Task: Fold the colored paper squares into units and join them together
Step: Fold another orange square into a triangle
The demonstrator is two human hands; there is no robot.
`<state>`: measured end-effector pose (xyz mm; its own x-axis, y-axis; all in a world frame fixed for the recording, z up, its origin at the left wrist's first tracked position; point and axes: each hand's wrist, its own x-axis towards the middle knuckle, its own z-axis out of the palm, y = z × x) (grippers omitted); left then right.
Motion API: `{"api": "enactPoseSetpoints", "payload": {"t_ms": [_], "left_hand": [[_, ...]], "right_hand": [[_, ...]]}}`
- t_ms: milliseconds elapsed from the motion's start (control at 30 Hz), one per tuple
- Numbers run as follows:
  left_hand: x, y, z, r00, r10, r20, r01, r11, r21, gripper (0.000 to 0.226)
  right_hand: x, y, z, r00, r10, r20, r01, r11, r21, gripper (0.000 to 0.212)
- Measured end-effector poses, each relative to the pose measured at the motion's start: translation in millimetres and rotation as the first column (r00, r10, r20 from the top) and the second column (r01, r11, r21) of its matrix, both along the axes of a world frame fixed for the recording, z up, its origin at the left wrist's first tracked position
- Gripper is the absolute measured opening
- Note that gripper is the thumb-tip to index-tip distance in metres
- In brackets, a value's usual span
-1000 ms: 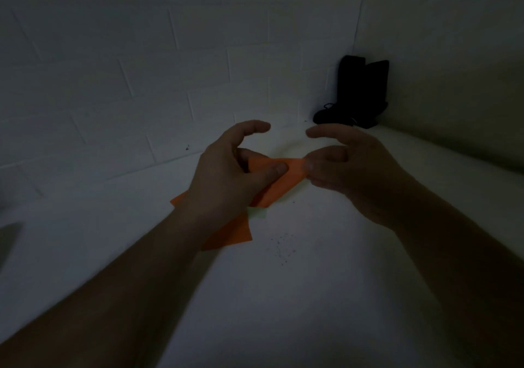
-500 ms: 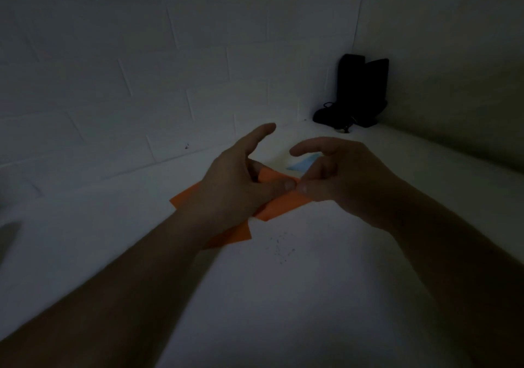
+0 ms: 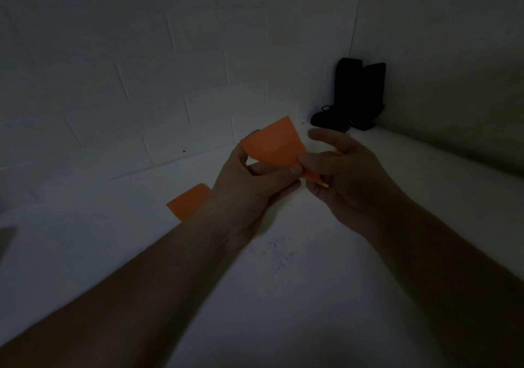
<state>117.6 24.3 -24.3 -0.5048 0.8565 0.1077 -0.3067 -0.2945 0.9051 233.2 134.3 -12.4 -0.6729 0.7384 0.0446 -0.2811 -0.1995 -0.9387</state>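
Two hands meet over the white table (image 3: 283, 296) in my head view, and both are on one orange paper (image 3: 273, 145). My left hand (image 3: 249, 189) has its thumb and curled fingers pinching the sheet's lower edge, with the paper standing up and curving back over the fingertips. My right hand (image 3: 340, 180) pinches the sheet's right corner between thumb and bent fingers, and a small orange tip pokes out below that thumb. The paper is held up off the table, between the two hands. A second orange paper (image 3: 188, 202) lies flat on the table, partly hidden behind my left wrist. A black object (image 3: 354, 95) stands in the far corner against the white brick wall (image 3: 141, 70), well apart from my hands.
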Motion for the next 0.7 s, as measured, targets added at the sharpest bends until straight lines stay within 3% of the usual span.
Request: {"api": "enactPoseSetpoints", "payload": {"t_ms": [300, 467, 700], "left_hand": [[-4.0, 0.5, 2.9, 0.987, 0.058, 0.153, -0.048, 0.997, -0.068, 0.049], [-13.8, 2.2, 1.0, 0.956, 0.133, 0.260, -0.116, 0.990, -0.079, 0.058], [-17.5, 2.2, -0.8, 0.980, 0.077, 0.181, -0.062, 0.994, -0.087, 0.040]], "right_hand": [[-2.5, -2.9, -1.1, 0.998, -0.067, -0.004, 0.067, 0.996, 0.057, 0.043], [-3.1, 3.8, -0.5, 0.989, -0.147, 0.024, 0.145, 0.988, 0.057, 0.044], [-2.5, 4.4, -0.1, 0.989, -0.149, 0.022, 0.148, 0.988, 0.048, 0.042]]}}
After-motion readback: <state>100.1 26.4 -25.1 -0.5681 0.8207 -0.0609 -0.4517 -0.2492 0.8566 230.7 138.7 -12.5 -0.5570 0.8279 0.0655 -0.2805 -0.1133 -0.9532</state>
